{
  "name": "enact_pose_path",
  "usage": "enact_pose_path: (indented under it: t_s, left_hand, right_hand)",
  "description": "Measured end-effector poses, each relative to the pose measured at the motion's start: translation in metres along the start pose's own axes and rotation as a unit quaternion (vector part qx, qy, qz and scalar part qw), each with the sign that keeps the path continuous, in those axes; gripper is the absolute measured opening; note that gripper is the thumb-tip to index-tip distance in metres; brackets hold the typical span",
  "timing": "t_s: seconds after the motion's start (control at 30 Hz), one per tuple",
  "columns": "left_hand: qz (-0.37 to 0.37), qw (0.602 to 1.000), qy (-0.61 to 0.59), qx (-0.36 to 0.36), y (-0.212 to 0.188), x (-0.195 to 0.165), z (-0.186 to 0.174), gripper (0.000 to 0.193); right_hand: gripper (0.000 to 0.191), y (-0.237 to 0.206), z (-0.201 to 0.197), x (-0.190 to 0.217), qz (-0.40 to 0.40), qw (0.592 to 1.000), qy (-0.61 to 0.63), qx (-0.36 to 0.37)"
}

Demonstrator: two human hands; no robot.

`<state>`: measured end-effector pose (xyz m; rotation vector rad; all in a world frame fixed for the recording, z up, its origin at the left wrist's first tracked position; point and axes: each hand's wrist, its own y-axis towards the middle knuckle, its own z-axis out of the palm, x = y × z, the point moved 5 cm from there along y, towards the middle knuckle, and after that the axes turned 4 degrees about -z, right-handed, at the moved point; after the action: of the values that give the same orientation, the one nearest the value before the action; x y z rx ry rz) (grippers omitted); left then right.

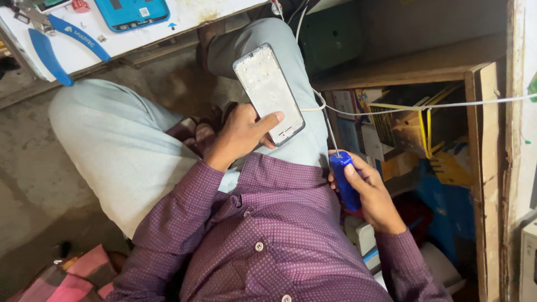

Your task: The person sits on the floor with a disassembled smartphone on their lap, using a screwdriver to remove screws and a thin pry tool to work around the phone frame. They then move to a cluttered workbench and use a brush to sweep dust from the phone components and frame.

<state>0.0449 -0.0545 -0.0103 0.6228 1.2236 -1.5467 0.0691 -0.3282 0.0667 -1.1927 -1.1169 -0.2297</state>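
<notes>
— Silver-grey metal is seen on the flat rectangular phone frame, which is held tilted over the raised knee in pale trousers, near the middle of the scene.

— By which hand is it held?

— It is gripped by the left hand; the thumb is laid across the near edge of the frame and the fingers are curled behind it.

— And the right hand?

— It is closed around the blue plastic handle of a thin-shafted screwdriver, whose metal shaft is pointed up toward the near right corner of the frame. Whether the tip touches the frame cannot be told.

— What is seen further out?

— A purple dotted shirt is worn on both arms. At the far left a white worktop is seen, with blue-handled pliers and a bright blue phone back cover laid on it. To the right, a wooden shelf unit packed with yellow and blue boxes is seen, and a white cord is stretched across it.
</notes>
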Motion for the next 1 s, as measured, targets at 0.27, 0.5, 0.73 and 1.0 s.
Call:
enact_pose_path:
  t_s: [0.27, 0.5, 0.73, 1.0]
  left_hand:
    - [0.014, 1.0, 0.018, 0.013, -0.001, 0.002, 0.004, 0.035]
    - [0.012, 0.999, 0.032, 0.004, -0.006, 0.0, 0.008, 0.034]
    - [-0.01, 0.999, 0.03, 0.002, -0.006, 0.0, 0.008, 0.036]
    - [-0.021, 0.999, 0.04, -0.003, -0.008, -0.002, 0.009, 0.036]
  right_hand:
    - [0.041, -0.004, -0.015, 0.007, -0.102, 0.981, -0.137, -0.097]
    - [0.045, -0.011, -0.003, 0.028, -0.209, 0.921, -0.317, -0.09]
    - [0.046, -0.016, 0.018, 0.036, -0.101, 0.88, -0.45, -0.114]
    - [0.048, -0.01, 0.022, 0.035, -0.061, 0.885, -0.451, -0.098]
